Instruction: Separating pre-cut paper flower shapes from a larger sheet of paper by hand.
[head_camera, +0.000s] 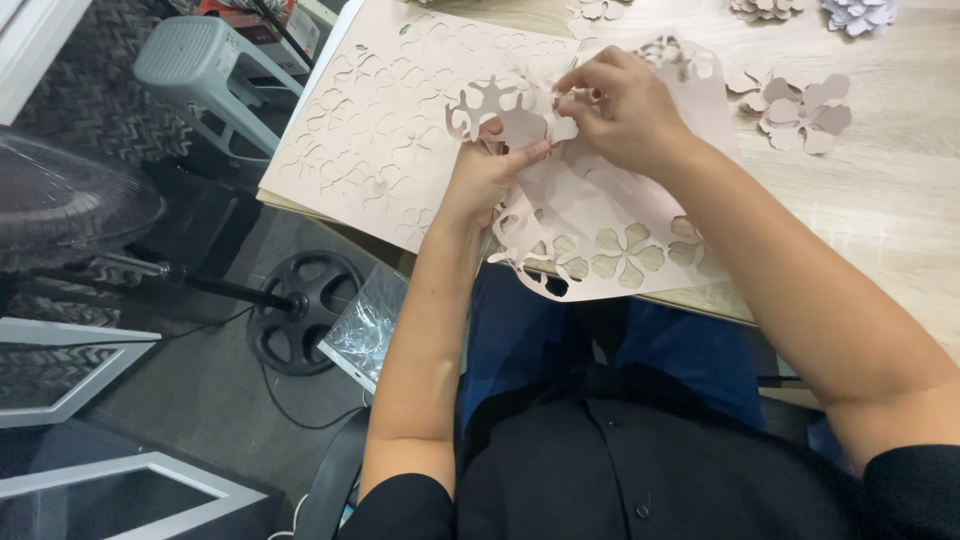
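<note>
My left hand and my right hand both pinch a pale pink paper sheet with flower shapes cut out of it. The sheet is lifted and bent above the wooden table. Between my fingertips sits a pink flower cutout, still partly joined to the sheet. My left thumb presses it from below and my right fingers grip it from above. Under my hands lies a second, flat pink sheet with several pre-cut flower outlines.
Loose pink paper flowers lie on the table to the right, with more at the far edge and a pale lilac paper flower. A grey plastic stool, a fan with its round base and a bin stand on the floor at left.
</note>
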